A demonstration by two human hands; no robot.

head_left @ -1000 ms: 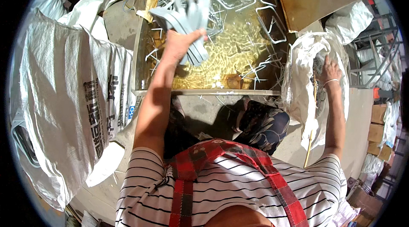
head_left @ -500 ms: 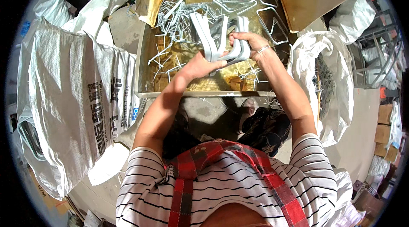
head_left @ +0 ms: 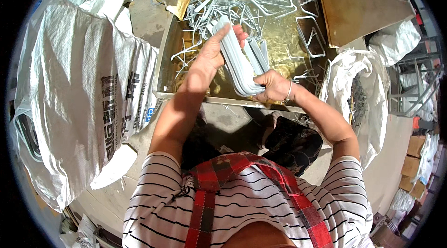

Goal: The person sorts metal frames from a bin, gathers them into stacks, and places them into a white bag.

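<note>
One bundle of flat, pale grey bent metal strips [head_left: 242, 64] is held over the shallow rectangular metal tray [head_left: 163, 69]. The left hand [head_left: 212, 57] lies against the bundle's left side, fingers [head_left: 240, 34] curled over its upper end. The right hand [head_left: 274, 86] is closed around the lower end. The strips in the bundle overlap and cannot be counted exactly. Many loose white wire pieces [head_left: 279, 6] lie in the tray. Two white woven sacks flank it: one large printed sack [head_left: 79, 94] left, one open sack [head_left: 368, 90] right.

The bundle of white bent pieces [head_left: 240, 64] perhaps hides the right hand's [head_left: 274, 86] fingertips.
</note>
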